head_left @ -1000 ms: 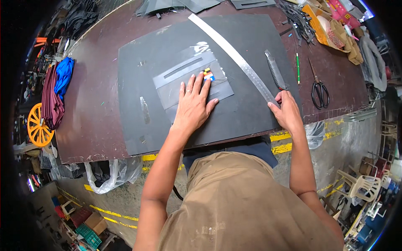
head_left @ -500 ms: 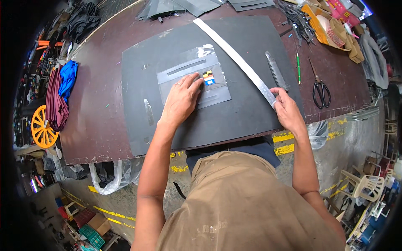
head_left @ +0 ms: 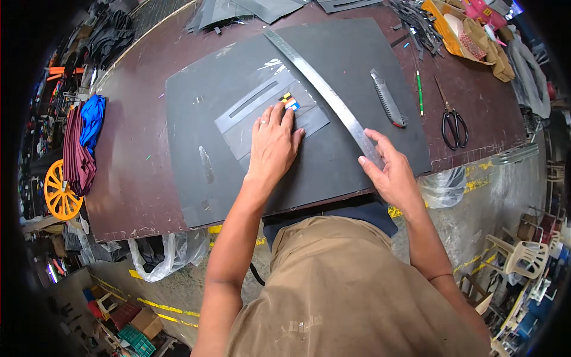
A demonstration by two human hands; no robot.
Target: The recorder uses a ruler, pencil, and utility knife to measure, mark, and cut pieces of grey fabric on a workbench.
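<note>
A grey panel with a clear pocket and a long slot [head_left: 313, 121] lies tilted on a large dark grey sheet [head_left: 324, 169]. My left hand [head_left: 273, 146] rests flat on this panel, fingers stretched out and slightly apart. Its fingertips partly cover a small multicoloured label [head_left: 290, 102]. Right of the panel, a long metal ruler [head_left: 327, 92] runs slantwise across the sheet. My right hand [head_left: 392, 175] grips the ruler's near end, thumb at one edge and fingers at the other. On the sheet further right lies a cutter knife [head_left: 388, 100].
A green pencil [head_left: 420, 92] and black-handled scissors [head_left: 455, 128] lie right on the brown table [head_left: 131, 178]. Dark strips [head_left: 419, 30] and an orange box [head_left: 449, 30] sit far right. Grey sheets [head_left: 267, 9] are stacked at the back. Blue and maroon cloth [head_left: 86, 137] hangs at the left.
The ruler has moved left, closer to the panel, with my right hand. The panel has turned anticlockwise and shifted slightly left under my left hand, which now covers part of the label.
</note>
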